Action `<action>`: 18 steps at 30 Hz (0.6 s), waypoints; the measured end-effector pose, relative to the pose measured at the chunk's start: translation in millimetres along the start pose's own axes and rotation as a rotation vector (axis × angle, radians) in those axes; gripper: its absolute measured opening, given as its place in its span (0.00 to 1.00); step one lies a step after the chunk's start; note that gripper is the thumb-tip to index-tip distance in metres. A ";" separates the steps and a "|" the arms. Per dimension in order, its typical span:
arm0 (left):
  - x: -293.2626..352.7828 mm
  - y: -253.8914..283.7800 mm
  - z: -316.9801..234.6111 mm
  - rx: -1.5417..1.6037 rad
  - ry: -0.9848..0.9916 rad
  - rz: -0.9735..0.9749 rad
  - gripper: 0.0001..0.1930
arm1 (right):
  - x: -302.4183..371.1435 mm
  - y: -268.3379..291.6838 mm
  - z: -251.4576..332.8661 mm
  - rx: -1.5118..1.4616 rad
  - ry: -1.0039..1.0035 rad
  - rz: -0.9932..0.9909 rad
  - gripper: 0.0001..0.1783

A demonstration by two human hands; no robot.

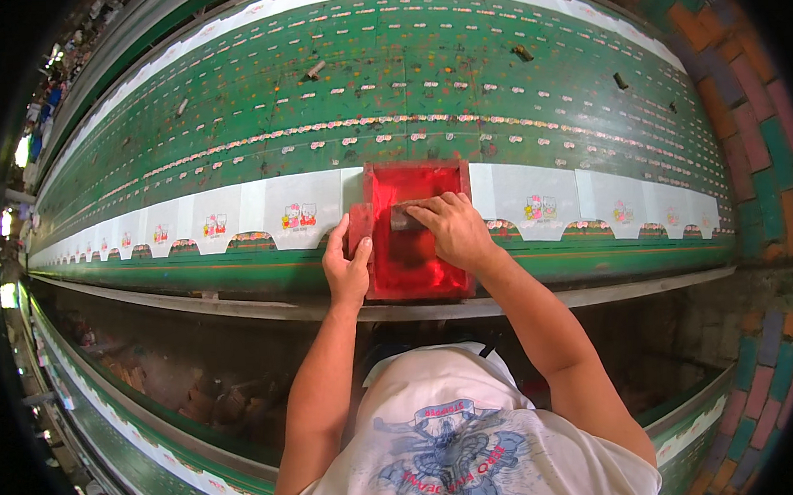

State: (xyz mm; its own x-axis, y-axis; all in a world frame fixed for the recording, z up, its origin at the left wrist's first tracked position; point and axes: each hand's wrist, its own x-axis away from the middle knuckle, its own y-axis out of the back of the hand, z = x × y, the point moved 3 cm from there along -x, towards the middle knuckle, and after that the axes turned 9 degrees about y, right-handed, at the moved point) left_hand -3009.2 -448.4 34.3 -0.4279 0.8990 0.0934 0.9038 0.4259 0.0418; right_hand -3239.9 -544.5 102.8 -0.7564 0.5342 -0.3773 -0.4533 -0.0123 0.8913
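Observation:
A red-stained screen printing frame (423,292) lies flat on the near edge of the long green table, over a row of white printed pieces (262,200). Its mesh is wet with red ink, with a darker patch in the middle. My left hand (348,263) grips the frame's left side, thumb toward me and fingers along the outer edge. Inside the frame, my right hand (456,232) is closed round a small squeegee (401,218), whose flat end shows left of the fingers. The rest of the squeegee is hidden under the hand.
The green table (388,62) carries rows of small marks and several small dark stubs. Another white strip (227,20) runs along its far edge. Behind me on the left stands a second green table (158,461). Coloured paving (744,100) lies to the right.

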 end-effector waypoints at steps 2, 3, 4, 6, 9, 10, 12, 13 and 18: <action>1.4 1.8 -0.1 0.016 0.022 0.005 0.33 | 12.6 0.0 14.9 0.009 0.044 -0.022 0.25; 0.4 0.5 0.7 0.031 0.028 0.009 0.33 | 18.4 1.6 22.0 0.014 0.051 -0.012 0.25; 0.0 0.1 1.6 0.043 0.037 0.016 0.33 | 24.2 0.8 28.2 -0.001 0.048 -0.009 0.25; -1.0 0.6 3.6 0.068 0.053 0.031 0.33 | 34.5 0.7 41.2 -0.026 0.040 -0.003 0.25; -2.6 -0.4 6.1 0.084 0.048 0.044 0.33 | 47.1 4.3 62.4 -0.056 0.004 0.034 0.28; -3.6 0.0 6.2 0.084 0.044 0.046 0.33 | 50.4 6.3 69.2 -0.064 -0.006 0.037 0.29; -5.2 1.4 5.8 0.089 0.031 0.046 0.32 | 57.2 6.9 79.8 -0.057 -0.031 0.064 0.30; -5.4 0.2 6.0 0.088 0.028 0.052 0.32 | 59.1 9.0 83.9 -0.058 -0.038 0.071 0.30; -7.1 -1.6 7.8 0.092 0.014 0.051 0.31 | 60.8 18.1 91.2 -0.050 -0.055 0.148 0.28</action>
State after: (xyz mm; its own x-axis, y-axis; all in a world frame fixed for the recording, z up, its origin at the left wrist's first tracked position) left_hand -3007.6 -454.6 25.9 -0.3806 0.9185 0.1072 0.9202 0.3877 -0.0544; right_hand -3251.1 -435.2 118.9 -0.7905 0.5690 -0.2268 -0.3625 -0.1360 0.9220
